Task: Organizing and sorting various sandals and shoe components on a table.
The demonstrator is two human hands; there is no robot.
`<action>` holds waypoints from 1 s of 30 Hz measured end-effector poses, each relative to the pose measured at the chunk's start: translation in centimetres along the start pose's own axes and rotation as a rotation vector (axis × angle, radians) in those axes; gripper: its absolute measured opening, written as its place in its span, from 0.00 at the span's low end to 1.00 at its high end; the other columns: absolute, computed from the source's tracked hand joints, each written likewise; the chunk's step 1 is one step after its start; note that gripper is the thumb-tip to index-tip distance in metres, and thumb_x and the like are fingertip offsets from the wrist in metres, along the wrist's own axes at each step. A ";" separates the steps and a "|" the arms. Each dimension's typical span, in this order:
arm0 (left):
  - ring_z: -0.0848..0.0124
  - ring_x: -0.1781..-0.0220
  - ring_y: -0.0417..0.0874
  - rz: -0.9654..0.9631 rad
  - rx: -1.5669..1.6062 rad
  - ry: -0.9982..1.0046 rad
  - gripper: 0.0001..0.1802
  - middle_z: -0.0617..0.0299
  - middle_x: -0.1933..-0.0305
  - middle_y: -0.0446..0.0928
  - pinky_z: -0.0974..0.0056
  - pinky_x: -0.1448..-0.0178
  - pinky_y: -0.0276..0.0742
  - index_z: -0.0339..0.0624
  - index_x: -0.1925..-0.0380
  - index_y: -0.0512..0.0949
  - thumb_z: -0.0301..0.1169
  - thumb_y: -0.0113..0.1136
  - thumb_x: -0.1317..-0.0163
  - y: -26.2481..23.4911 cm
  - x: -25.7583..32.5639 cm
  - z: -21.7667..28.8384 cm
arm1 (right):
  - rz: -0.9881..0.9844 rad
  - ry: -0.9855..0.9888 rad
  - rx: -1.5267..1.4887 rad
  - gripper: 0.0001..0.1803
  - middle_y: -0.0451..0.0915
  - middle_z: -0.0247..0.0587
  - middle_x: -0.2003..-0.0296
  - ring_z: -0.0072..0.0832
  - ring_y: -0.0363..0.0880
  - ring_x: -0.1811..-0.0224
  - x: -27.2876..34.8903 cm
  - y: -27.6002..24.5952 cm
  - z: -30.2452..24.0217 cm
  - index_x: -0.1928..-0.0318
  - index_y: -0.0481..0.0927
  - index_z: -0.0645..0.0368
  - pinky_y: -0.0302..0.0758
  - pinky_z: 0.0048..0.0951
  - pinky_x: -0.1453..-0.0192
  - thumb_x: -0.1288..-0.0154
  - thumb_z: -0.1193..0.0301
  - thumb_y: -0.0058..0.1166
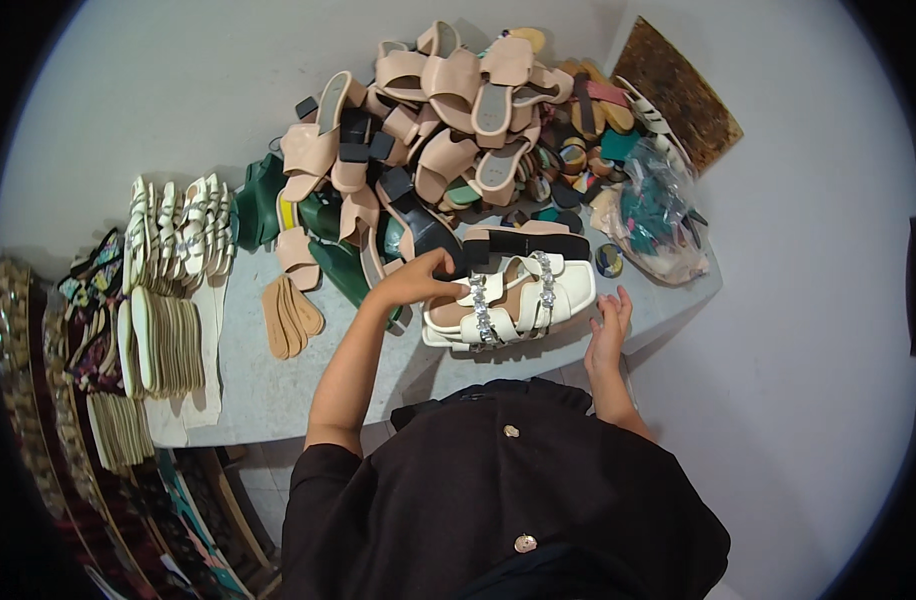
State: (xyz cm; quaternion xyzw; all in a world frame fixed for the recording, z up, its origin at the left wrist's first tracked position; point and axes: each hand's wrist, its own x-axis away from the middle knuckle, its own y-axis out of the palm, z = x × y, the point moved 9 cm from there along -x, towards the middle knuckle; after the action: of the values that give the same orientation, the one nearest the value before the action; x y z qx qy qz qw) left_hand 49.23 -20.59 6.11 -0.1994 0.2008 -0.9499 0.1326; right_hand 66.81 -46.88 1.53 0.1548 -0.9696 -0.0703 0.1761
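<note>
A pair of white sandals point(566, 293) lies stacked sole to strap near the table's front edge, toes to the right. Silvery jewelled bands cross the straps of the upper one. My left hand point(414, 281) is curled at the heel end, its thumb over the upper sandal's side and its fingers bent behind it. Just off the toes, my right hand point(608, 330) is open, fingers apart and holding nothing. Directly behind the pair rests a pink sandal with a dark sole point(534, 244). Several tan insoles point(290, 316) lie left of my left forearm.
Pink heeled sandals point(448, 165) form a tall heap at the back of the grey table point(268, 405). A clear plastic bag point(658, 195) sits at the right. White strappy uppers point(183, 230) and stacked soles point(166, 340) stand at the left, beside racks of footwear point(28, 350).
</note>
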 end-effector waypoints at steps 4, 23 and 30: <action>0.64 0.40 0.64 -0.257 0.147 0.062 0.39 0.55 0.45 0.65 0.61 0.39 0.59 0.41 0.46 0.62 0.36 0.70 0.59 1.7 -2.5 1.2 | 0.031 0.268 -0.124 0.33 0.62 0.38 0.49 0.33 0.59 0.46 0.9 -2.7 3.8 0.42 0.58 0.52 0.53 0.45 0.42 0.45 0.54 0.52; 0.66 0.38 0.62 -0.825 0.531 -0.211 0.52 0.54 0.40 0.62 0.65 0.35 0.54 0.39 0.36 0.50 0.29 0.70 0.62 10.2 -3.1 -1.5 | -0.369 0.522 -0.454 0.43 0.55 0.35 0.37 0.34 0.54 0.36 7.6 6.8 11.6 0.34 0.48 0.46 0.52 0.48 0.36 0.44 0.48 0.54; 0.69 0.39 0.59 -0.654 0.577 0.085 0.57 0.59 0.40 0.60 0.66 0.37 0.55 0.41 0.36 0.46 0.27 0.73 0.65 13.9 -1.4 1.6 | -0.397 0.367 -0.491 0.41 0.56 0.34 0.38 0.34 0.56 0.37 6.4 1.5 9.2 0.35 0.48 0.37 0.59 0.42 0.37 0.45 0.54 0.56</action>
State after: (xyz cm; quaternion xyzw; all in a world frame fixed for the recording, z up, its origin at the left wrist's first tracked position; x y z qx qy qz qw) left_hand 53.54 -32.90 0.96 -0.1678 -0.1414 -0.9665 -0.1333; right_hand 57.30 -46.76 -4.71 0.3031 -0.8272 -0.3045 0.3621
